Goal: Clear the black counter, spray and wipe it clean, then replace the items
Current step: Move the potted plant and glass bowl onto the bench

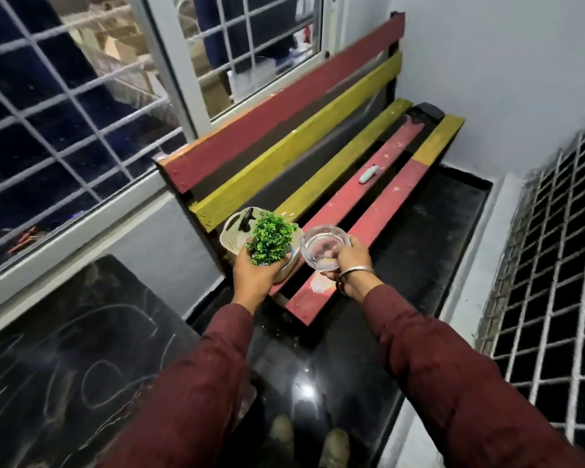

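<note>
While left hand [250, 275] cups light plant pot [271, 243], right hand [347, 261] pinches glass ashtray [321, 246] rim: heavy, slick, breakable; support underneath.

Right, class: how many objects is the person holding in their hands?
2. A small green plant in the left hand, and a clear glass ashtray in the right hand, both over the near end of the bench.

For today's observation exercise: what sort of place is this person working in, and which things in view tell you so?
Probably a small enclosed balcony or window nook of a home. A slatted wooden bench painted red and yellow stands in the corner, grilled windows close two sides, and a polished black counter sits under the window.
</note>
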A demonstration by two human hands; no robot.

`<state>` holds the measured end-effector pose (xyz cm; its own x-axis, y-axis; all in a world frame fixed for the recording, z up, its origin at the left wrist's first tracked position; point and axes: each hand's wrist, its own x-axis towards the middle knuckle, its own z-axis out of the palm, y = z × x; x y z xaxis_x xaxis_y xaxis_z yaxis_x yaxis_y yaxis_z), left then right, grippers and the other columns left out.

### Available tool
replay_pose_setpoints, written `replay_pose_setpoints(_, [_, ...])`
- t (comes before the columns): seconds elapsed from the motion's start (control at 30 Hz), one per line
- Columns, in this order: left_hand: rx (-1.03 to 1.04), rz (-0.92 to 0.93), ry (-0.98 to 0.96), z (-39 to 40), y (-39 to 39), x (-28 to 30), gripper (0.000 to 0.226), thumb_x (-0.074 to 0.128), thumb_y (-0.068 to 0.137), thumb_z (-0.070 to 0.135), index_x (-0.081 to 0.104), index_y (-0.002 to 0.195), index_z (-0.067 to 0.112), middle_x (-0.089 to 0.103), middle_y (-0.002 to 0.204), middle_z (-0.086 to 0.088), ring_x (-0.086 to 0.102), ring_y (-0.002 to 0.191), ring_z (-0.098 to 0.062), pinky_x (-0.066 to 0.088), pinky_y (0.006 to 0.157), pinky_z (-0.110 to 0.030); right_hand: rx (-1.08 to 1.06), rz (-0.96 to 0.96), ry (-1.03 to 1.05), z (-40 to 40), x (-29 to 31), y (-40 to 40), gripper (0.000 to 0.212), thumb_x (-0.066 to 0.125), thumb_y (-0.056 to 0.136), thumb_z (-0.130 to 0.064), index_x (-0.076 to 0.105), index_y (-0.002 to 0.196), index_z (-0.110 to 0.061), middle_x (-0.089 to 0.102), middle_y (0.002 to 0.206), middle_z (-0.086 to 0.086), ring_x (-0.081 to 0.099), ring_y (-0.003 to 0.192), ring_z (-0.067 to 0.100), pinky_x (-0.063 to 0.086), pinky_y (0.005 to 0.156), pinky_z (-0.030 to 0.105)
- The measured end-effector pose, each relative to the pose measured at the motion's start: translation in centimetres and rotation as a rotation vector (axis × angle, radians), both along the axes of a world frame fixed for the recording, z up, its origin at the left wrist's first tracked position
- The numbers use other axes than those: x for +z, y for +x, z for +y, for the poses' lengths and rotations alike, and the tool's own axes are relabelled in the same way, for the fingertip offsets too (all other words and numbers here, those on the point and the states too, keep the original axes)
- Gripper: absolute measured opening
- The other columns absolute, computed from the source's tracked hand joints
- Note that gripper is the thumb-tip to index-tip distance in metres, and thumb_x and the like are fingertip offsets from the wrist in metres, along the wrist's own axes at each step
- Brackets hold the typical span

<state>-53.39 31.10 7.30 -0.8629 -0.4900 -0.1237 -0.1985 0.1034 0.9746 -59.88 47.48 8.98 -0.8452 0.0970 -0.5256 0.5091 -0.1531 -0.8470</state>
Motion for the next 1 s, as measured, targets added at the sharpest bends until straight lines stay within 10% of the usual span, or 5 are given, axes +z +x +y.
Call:
replay_pose_setpoints(0.23, [-0.118,-0.056,-0.020,1.6,-9.7,-3.2,0.064,0.094,0.058,0.035,0.072,0.113,0.011,0.077,0.104,0.000,0.073,0.099,-0.017,0.058,0.090,-0.033,-0.067,-0.042,0.118,2.4,-4.0,-8.0,0.042,0.041,0.081,0.007,0.060,0.091,-0.029,0.066,0.095,0.011,0.064,0.078,0.032,0.058,0.066,0.052])
replay_pose_setpoints(0.43, [-0.173,-0.129,-0.030,2.8,-17.0,-6.0,0.073,0.088,0.052,0.050,0.073,0.115,0.017,0.078,0.101,0.007,0.073,0.096,-0.011,0.058,0.091,-0.038,-0.212,-0.096,0.168,4.9,-6.8,-14.6,0.034,0.036,0.084,0.010,0.060,0.091,-0.013,0.058,0.078,0.013,0.056,0.058,0.028,0.043,0.032,0.023])
replay_pose_setpoints(0.63, [-0.135,-0.237,-0.012,4.9,-20.6,-8.9,0.049,0.092,0.063,0.035,0.069,0.104,0.021,0.075,0.092,0.009,0.072,0.093,-0.010,0.059,0.084,-0.032,-0.344,-0.196,0.255,8.0,-11.7,-20.0,0.022,0.057,0.079,-0.006,0.069,0.097,-0.009,0.070,0.096,0.017,0.067,0.083,0.034,0.053,0.062,0.037])
replay_pose_setpoints(0.73, [-0.144,-0.248,-0.018,6.7,-23.1,-11.5,0.046,0.094,0.066,0.029,0.070,0.104,0.023,0.074,0.085,0.016,0.066,0.080,0.012,0.054,0.074,-0.016,-0.286,-0.209,0.265,9.2,-13.4,-23.2,0.016,0.059,0.076,0.005,0.067,0.069,-0.008,0.063,0.068,0.011,0.060,0.061,0.026,0.043,0.047,0.024])
replay_pose_setpoints(1.0, [-0.080,-0.270,0.012,13.3,-32.0,-18.8,0.055,0.091,0.059,0.041,0.071,0.107,0.026,0.076,0.101,0.008,0.072,0.096,-0.011,0.058,0.088,-0.035,-0.293,-0.279,0.235,12.4,-23.4,-33.2,0.022,0.056,0.077,0.011,0.055,0.061,-0.003,0.044,0.057,0.006,0.042,0.048,0.016,0.025,0.035,0.015])
